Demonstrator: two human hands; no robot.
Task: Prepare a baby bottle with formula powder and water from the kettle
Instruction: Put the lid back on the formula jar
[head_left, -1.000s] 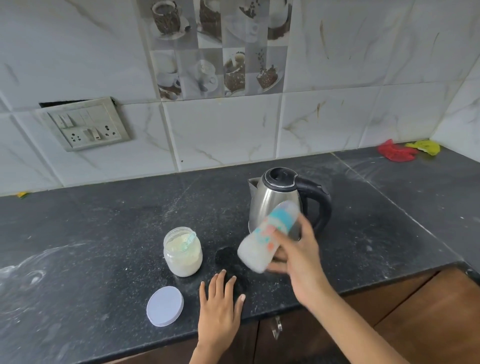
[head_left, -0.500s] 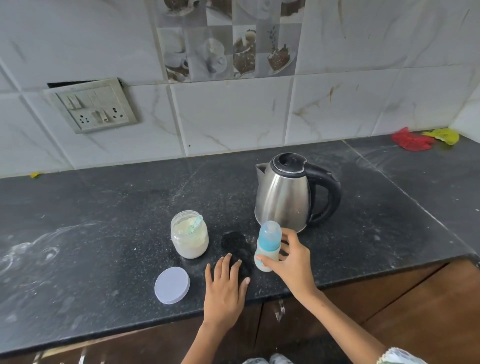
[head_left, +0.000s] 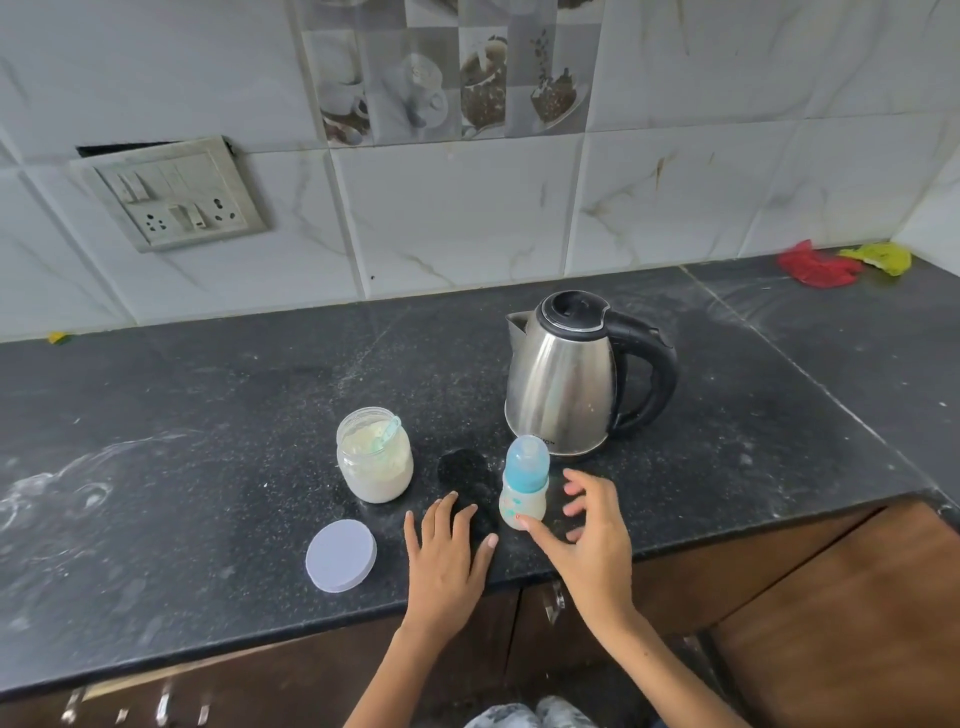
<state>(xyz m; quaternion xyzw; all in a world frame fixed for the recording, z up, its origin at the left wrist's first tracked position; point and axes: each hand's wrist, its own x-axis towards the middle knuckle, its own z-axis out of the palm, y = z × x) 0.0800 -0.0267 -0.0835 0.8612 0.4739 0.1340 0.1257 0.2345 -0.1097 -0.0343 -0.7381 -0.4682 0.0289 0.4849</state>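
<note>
The left hand (head_left: 447, 561) is lying flat, fingers (head_left: 441, 514) straight, while the right hand (head_left: 587, 540) is hovering with fingers spread.

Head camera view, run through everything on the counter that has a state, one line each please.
Baby bottle: upright, blue cap on, milky inside.
Powder jar: open, scoop inside.
Jar lid: off, flat on counter.
Kettle: lid closed, upright.
Left hand: flat on counter, fingers straight.
Right hand: open beside bottle, holding nothing.
</note>
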